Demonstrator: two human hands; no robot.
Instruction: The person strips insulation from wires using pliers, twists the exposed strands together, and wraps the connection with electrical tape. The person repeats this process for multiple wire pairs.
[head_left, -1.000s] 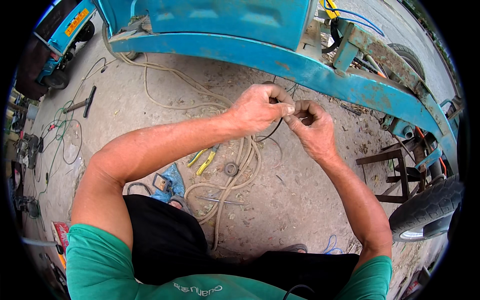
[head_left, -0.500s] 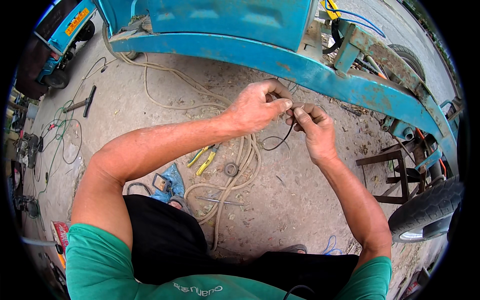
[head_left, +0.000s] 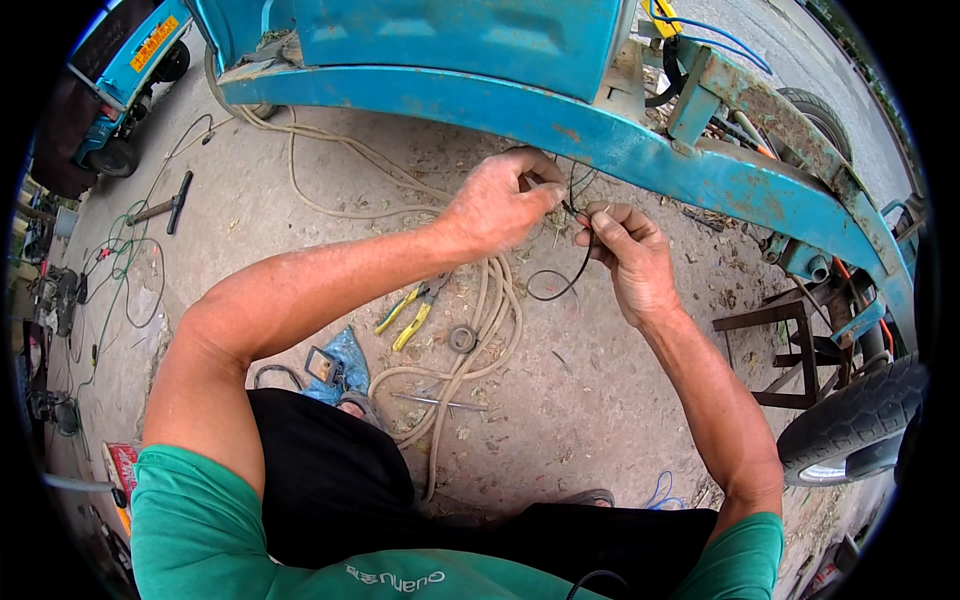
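A thin black wire (head_left: pixel 586 258) hangs in a loop below my hands, under the blue metal frame rail (head_left: pixel 420 98). My right hand (head_left: pixel 636 262) pinches this wire between thumb and curled fingers, with a small pale tip showing at its fingertips. Just left of it, my left hand (head_left: pixel 500 205) has its thumb and fingers drawn together in a pinch beside a dark joint in the wire. Whatever sits between those left fingertips is too small to make out. Above the joint, the wire runs up toward the rail.
Yellow-handled pliers (head_left: pixel 412 328), a roll of tape (head_left: pixel 462 339) and a tan hose (head_left: pixel 500 330) lie on the ground. A blue plastic bag (head_left: pixel 345 360) rests near my foot. A hammer (head_left: pixel 178 205) lies far left. Rightward stand a rusty metal stool (head_left: pixel 790 318) and a tyre (head_left: pixel 860 420).
My left hand has shifted slightly left, away from my right fingertips, exposing the dark joint in the wire. My right hand stays almost in place, still on the wire.
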